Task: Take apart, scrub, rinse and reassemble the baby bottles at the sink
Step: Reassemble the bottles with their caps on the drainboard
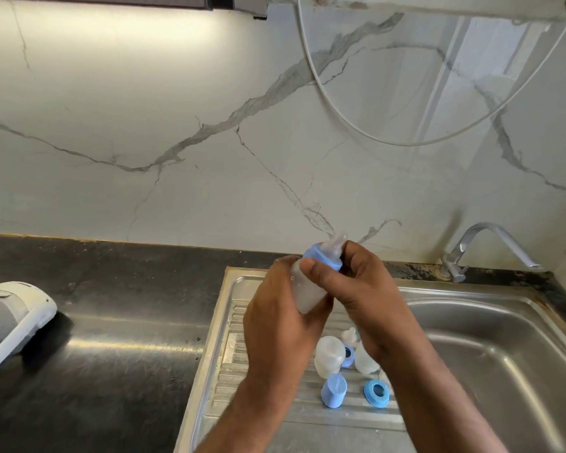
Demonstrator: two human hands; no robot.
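Above the steel drainboard I hold a small frosted baby bottle, tilted with its top away from me. My left hand grips the bottle's body. My right hand grips the blue screw collar, out of which a clear teat sticks. Loose parts lie on the drainboard below: a frosted bottle body, a second one partly behind my right wrist, a blue cap, a blue ring, another blue ring and a clear teat.
The sink basin lies to the right, with a chrome tap at its back corner. Dark countertop stretches left, with a grey and white cloth object at its left edge. A white hose hangs on the marble wall.
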